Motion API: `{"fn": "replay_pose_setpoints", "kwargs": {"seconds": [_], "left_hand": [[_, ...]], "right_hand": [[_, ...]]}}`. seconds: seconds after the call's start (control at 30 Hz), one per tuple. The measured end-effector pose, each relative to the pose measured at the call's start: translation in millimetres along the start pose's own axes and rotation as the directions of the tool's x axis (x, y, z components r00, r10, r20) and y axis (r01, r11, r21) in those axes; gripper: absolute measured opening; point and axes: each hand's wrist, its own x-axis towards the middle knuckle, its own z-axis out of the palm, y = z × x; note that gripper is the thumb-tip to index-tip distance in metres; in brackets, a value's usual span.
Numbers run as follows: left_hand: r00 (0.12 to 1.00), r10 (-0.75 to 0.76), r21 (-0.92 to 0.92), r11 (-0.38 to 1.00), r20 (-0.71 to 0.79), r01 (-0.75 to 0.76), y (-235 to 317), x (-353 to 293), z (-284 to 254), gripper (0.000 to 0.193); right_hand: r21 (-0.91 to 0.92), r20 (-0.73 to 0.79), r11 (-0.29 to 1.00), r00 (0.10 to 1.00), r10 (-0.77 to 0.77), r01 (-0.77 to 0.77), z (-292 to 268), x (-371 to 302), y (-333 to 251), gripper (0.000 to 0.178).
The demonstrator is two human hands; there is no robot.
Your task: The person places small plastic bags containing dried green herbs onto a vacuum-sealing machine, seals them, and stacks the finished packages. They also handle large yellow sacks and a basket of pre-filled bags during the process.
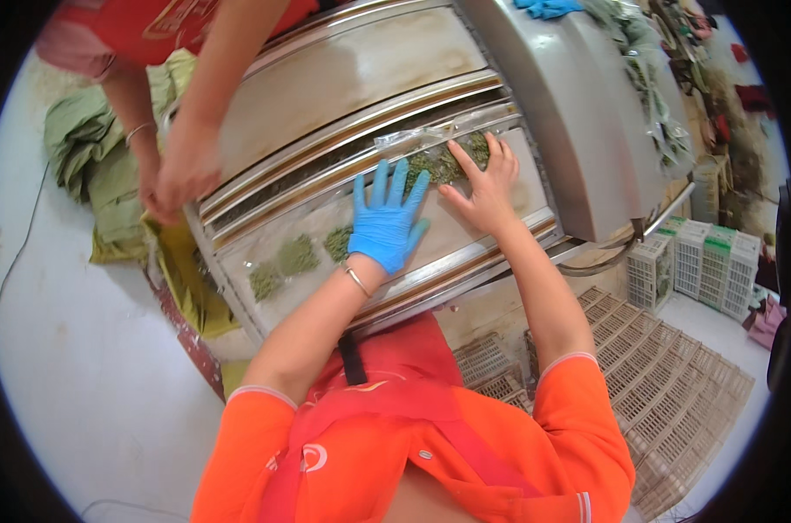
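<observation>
My left hand (385, 228), in a blue glove, lies flat with its fingers apart on the lower plate (443, 234) of a metal machine that looks like a vacuum sealer. A clear bag of green, dried-looking plant bits (337, 244) shows beside the glove's wrist. Farther left on the plate lie more green-filled bags (297, 254). With fingers spread, my bare right hand (490, 193) presses on green-filled bags (420, 171) at the plate's right part. Their clear, unfilled ends (413, 138) reach over the metal sealing bar (313, 192). What lies under my palms is hidden.
A co-worker's hands (182, 170) are close together at the machine's left end, near green sacks (117, 183). The big metal lid (548, 113) rises at right. Plastic crates (705, 261) and a slatted brown rack (657, 375) stand on the floor at right.
</observation>
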Motion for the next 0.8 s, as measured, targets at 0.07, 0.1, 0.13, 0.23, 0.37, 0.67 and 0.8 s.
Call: {"fn": "replay_pose_setpoints", "kwargs": {"seconds": [0.07,0.1,0.13,0.23,0.37,0.67,0.8], "left_hand": [[1.0,0.009,0.028,1.0,0.022,-0.01,-10,-22,2,0.068],[0.999,0.028,0.04,0.999,0.03,-0.029,-15,-40,0,0.069],[0.998,0.045,0.051,0.998,0.039,-0.047,-22,-60,-3,0.069],[0.986,0.165,0.064,0.984,0.015,-0.166,-63,-127,-19,0.059],[0.942,0.335,0.236,0.913,0.032,-0.333,-131,-212,-52,0.044],[0.954,-0.101,0.125,0.982,-0.283,0.141,-233,-288,-118,0.048],[0.966,-0.049,0.14,0.986,-0.254,0.087,-209,-259,-117,0.075]], "right_hand": [[0.065,-0.015,0.998,1.0,-0.006,0.007,2,-18,-21,0.065],[0.05,0.013,0.998,0.999,0.036,-0.037,-2,-28,-39,0.063],[0.061,0.046,0.998,0.999,0.0,-0.003,-1,-38,-55,0.066],[0.145,0.13,0.987,0.988,-0.086,0.067,1,-72,-128,0.071],[0.308,0.203,0.949,0.971,-0.129,0.062,14,-99,-230,0.077],[0.841,0.099,0.541,0.978,-0.181,0.015,69,-88,-378,0.062],[0.734,0.002,0.67,0.986,-0.166,0.111,45,-97,-374,0.052]]}}
